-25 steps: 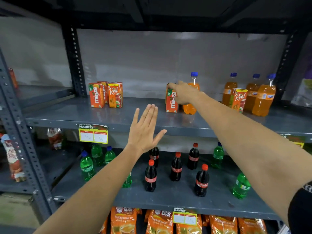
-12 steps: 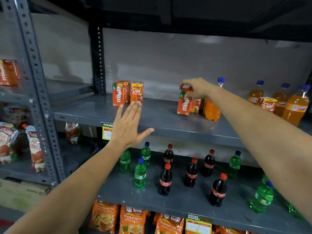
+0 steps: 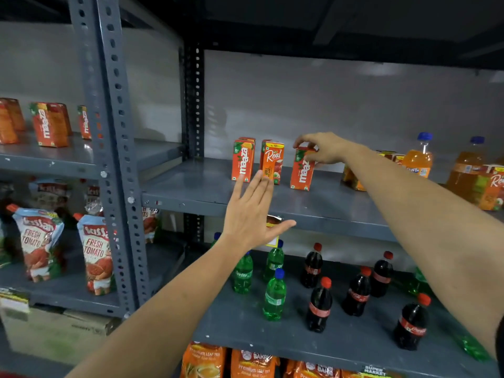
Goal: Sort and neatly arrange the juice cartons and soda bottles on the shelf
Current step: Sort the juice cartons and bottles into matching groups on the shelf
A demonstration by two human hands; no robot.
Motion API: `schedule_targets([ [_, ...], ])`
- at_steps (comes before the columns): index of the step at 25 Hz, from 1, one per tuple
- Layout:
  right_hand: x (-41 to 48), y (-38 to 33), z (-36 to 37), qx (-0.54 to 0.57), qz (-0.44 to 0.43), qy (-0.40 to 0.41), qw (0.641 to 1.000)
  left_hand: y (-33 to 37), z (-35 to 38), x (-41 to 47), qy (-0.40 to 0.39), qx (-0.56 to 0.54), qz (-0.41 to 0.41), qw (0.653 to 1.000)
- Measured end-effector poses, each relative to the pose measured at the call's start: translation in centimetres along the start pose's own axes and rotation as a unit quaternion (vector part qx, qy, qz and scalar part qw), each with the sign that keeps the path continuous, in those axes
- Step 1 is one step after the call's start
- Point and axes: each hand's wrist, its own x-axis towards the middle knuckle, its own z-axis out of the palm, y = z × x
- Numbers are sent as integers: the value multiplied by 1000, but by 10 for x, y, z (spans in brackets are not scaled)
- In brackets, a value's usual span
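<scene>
Orange tea packets (image 3: 253, 362) line the nearest shelf at 6 o'clock. Above them, green soda bottles (image 3: 274, 298) and dark cola bottles (image 3: 319, 306) stand scattered and intermixed, judged unsorted as yet. The left hand (image 3: 252, 214), fingers spread flat and holding nothing, hovers before the upper shelf (image 3: 191, 186), apparently poised to steady or receive cartons. Beyond it, at 12 o'clock, a Maaza carton (image 3: 242, 160) and a Real carton (image 3: 271, 162) stand upright side by side, forming the start of a carton group. The right hand (image 3: 323, 150) pinches the top of a second Maaza carton (image 3: 302, 170), tilted slightly, just beside the Real carton at its 3 o'clock, presumably to join like with like. Orange soda bottles (image 3: 418, 156) with further cartons remain toward 2 o'clock, well apart from that group
</scene>
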Motion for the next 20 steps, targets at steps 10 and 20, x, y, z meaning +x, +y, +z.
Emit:
schedule_targets([
  [10,36,-50,-2,-34,31,-16,999,-6,12,2,45,-32,17,998],
  [20,25,-57,1,-18,-3,27,999,-6,13,2,31,-55,4,998],
])
